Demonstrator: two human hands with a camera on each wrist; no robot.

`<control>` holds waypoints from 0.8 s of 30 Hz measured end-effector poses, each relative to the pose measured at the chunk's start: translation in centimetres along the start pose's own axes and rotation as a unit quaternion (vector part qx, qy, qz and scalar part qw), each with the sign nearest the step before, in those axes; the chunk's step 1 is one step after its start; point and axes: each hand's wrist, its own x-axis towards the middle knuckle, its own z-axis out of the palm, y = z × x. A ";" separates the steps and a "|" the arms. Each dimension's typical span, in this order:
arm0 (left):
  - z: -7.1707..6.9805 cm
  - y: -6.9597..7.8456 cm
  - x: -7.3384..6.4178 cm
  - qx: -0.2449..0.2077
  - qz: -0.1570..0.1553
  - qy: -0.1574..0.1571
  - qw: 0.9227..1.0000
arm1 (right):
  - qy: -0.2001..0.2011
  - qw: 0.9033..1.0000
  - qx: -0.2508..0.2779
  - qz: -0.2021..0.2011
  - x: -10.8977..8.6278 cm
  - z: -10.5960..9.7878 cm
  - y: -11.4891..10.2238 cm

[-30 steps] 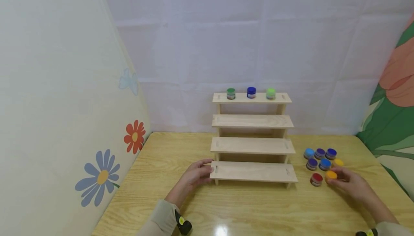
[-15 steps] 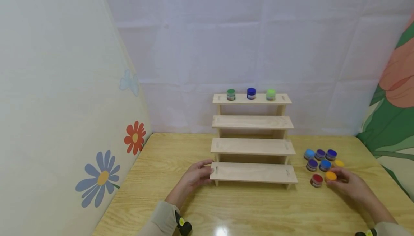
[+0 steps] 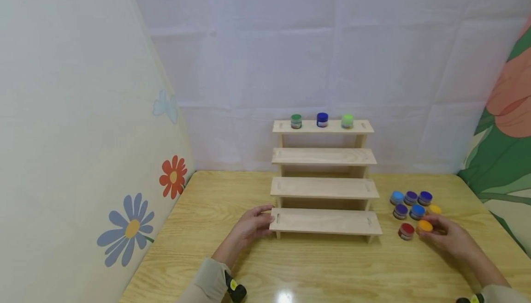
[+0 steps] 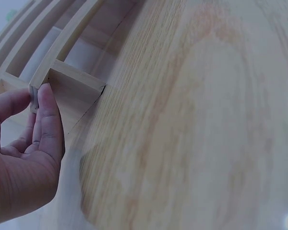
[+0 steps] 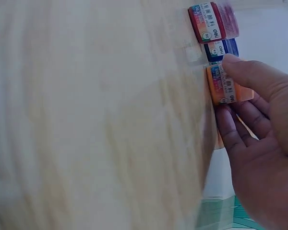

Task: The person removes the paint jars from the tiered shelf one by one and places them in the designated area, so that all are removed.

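Observation:
A stepped wooden rack (image 3: 323, 187) stands on the table. My left hand (image 3: 250, 225) pinches the left end of its lowest shelf (image 3: 325, 221), thumb on one face and fingers on the other, as the left wrist view shows. At the right, my right hand (image 3: 452, 238) holds an orange paint jar (image 3: 425, 227) between thumb and fingers. In the right wrist view this jar stands upright on the table, its label facing the camera. A red paint jar (image 3: 406, 231) is just left of it. Behind, partly covered by my fingers, is a yellow jar (image 3: 434, 209).
Beyond the red jar are several blue and purple jars, among them a light blue jar (image 3: 397, 197) and a dark blue jar (image 3: 425, 198). Green (image 3: 296, 121), blue (image 3: 322, 120) and light green jars (image 3: 347, 121) stand on the rack's top shelf. A white cloth (image 3: 265, 63) hangs behind.
Both hands keep their places, the left at the rack and the right at the orange jar. The whole view has shifted very slightly.

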 end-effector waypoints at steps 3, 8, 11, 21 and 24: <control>0.0 -0.1 0.1 0.000 0.001 0.000 1.000 | 0.006 1.000 -0.006 -0.010 -0.2 -0.3 -0.2; 0.0 -0.1 0.2 -0.001 -0.001 0.002 1.000 | 0.014 0.999 0.022 -0.044 -0.7 -1.4 -1.1; 0.0 -0.2 0.3 0.000 -0.001 0.002 1.000 | 0.033 0.996 0.034 -0.074 -0.7 -2.2 -2.5; -0.1 -0.2 0.3 -0.008 0.006 -0.003 1.000 | 0.078 0.984 0.022 -0.159 1.5 -5.2 -8.5; -0.1 -0.3 0.2 -0.009 0.003 -0.002 1.000 | 0.071 0.984 0.015 -0.160 2.3 -5.8 -10.3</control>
